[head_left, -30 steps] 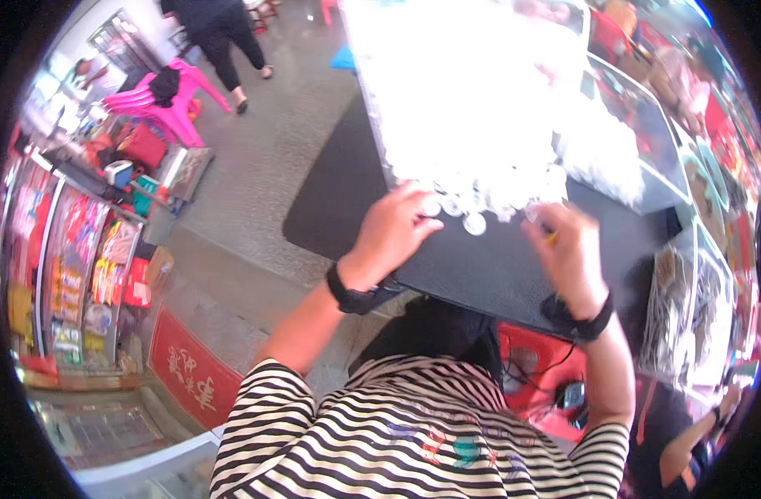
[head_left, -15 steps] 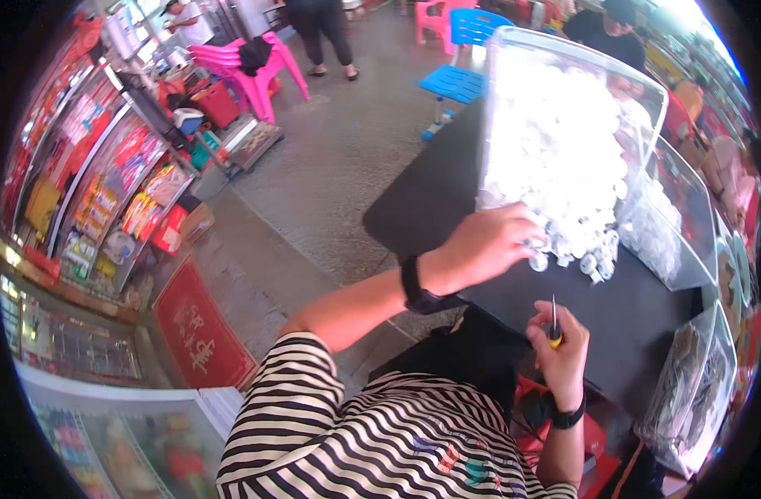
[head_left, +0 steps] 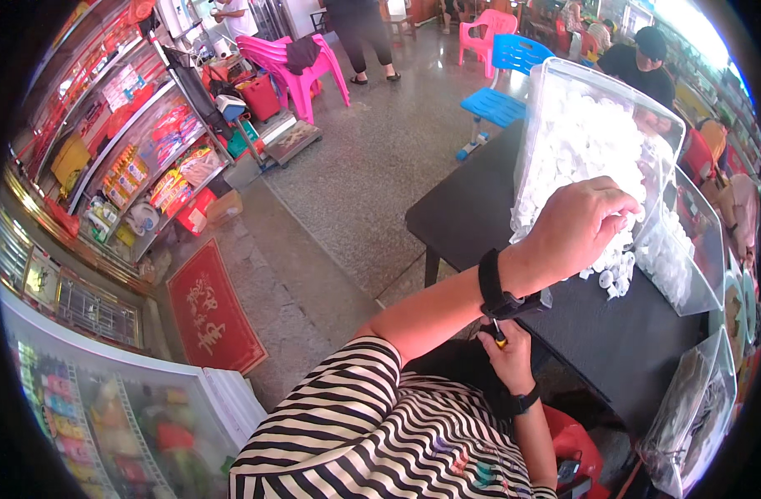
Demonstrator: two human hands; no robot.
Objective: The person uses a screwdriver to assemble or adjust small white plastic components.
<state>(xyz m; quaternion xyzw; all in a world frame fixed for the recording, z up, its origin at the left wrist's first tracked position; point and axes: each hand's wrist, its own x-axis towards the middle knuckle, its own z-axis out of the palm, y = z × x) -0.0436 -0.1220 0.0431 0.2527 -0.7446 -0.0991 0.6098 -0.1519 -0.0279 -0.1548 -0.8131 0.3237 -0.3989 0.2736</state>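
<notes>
My left hand point(head_left: 581, 218), a black band on its wrist, reaches over a clear plastic bin point(head_left: 526, 158) of small white plastic parts point(head_left: 581, 125). Its fingers are curled, thumb against forefinger; whatever they pinch is hidden. The bin is tilted, and several round white parts point(head_left: 617, 274) have spilled from its near edge onto the black table point(head_left: 467, 208). Below the left forearm, by the table's near edge, my right hand point(head_left: 511, 356) is closed around a screwdriver point(head_left: 500, 337) with a yellow and black handle. The left wrist partly covers its shaft.
Another clear bin point(head_left: 688, 249) of white parts stands right of the first. A clear container of dark thin pieces point(head_left: 688, 407) is at the near right corner. Beyond the table are a blue chair point(head_left: 497, 104) and a seated person point(head_left: 638, 71). A glass-fronted cabinet point(head_left: 106, 416) stands lower left.
My left hand has moved right and farther over the white parts. My right hand, still holding the screwdriver, has shifted left beneath the left forearm. The whole view has turned slightly.
</notes>
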